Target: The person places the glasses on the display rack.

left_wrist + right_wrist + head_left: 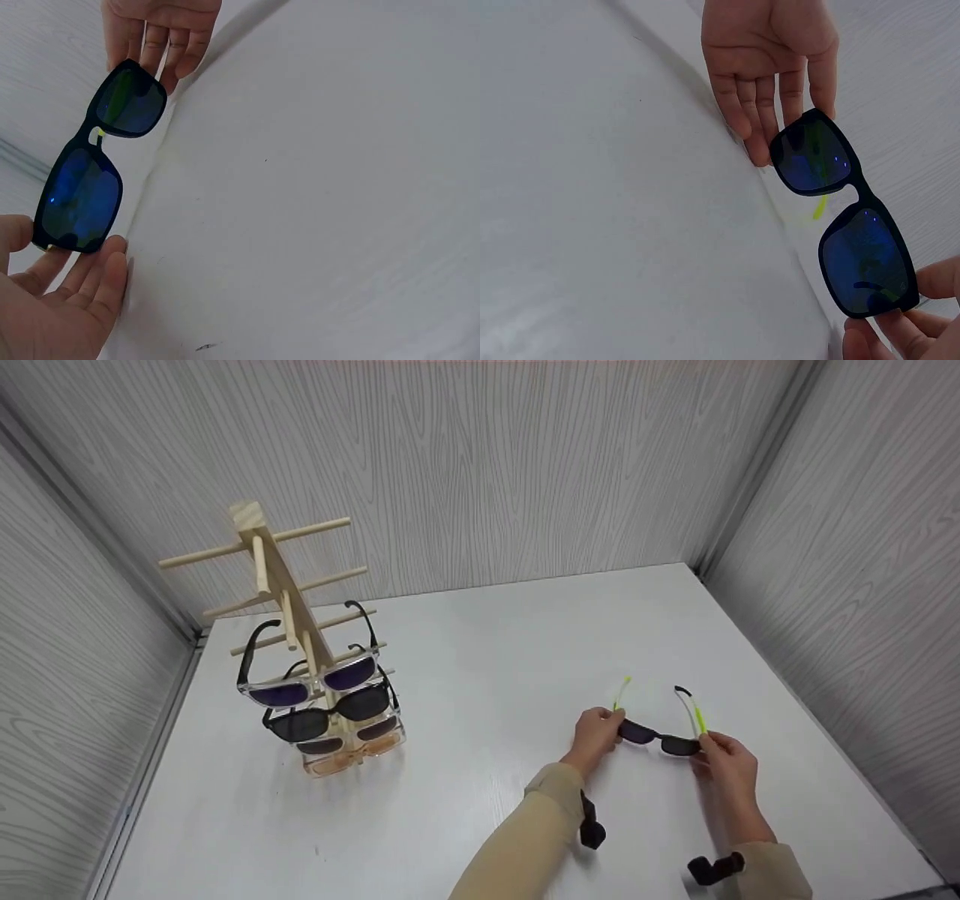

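Note:
Both hands hold one pair of sunglasses (637,732) with a black frame, dark lenses and yellow-green temples opened out to the back. My left hand (595,735) pinches its left end near the hinge, and my right hand (729,769) pinches the right end. In the left wrist view the lenses of the sunglasses (82,199) shine blue and green, with the left hand (56,300) at the near corner. From the right wrist view, thumb and fingers of the right hand (911,330) grip the other corner of the sunglasses (866,262).
On the left of the white table (480,675) stands a wooden display rack (281,577) with pegs. Several pairs of glasses (330,712) hang on its lower pegs; the upper pegs are bare. Grey wood-grain panels (480,472) enclose the table at the back and sides.

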Tool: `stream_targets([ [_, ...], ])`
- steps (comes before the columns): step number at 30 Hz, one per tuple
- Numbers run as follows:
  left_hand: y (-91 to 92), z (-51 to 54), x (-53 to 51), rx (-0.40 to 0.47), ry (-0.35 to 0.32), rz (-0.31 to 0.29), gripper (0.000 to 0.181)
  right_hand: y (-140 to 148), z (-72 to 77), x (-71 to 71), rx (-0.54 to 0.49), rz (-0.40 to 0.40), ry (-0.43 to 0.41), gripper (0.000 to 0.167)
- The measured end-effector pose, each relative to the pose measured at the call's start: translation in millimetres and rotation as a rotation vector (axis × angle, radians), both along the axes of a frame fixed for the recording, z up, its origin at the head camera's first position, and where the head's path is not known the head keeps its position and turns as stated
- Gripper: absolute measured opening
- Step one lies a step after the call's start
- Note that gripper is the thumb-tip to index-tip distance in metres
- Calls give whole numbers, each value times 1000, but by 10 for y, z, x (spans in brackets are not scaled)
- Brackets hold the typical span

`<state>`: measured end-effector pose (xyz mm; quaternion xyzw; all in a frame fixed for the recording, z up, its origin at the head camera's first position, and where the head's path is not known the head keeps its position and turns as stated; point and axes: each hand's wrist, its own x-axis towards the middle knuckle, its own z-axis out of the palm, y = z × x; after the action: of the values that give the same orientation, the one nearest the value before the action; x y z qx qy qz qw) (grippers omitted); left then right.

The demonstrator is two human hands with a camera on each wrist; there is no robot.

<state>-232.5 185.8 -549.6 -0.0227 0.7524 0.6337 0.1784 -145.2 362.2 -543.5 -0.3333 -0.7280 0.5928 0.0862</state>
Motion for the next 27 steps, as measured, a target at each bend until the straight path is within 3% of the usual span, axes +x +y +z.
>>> stream_targets([
  [13,-184,69,-11,95,17,34,20,-175,78,-35,-8,41,76,49],
  [22,-314,126,-1,187,27,79,21,-310,203,-47,-250,42,126,51],
  [27,-380,174,-7,200,18,97,21,-321,226,-85,-409,51,106,56],
])
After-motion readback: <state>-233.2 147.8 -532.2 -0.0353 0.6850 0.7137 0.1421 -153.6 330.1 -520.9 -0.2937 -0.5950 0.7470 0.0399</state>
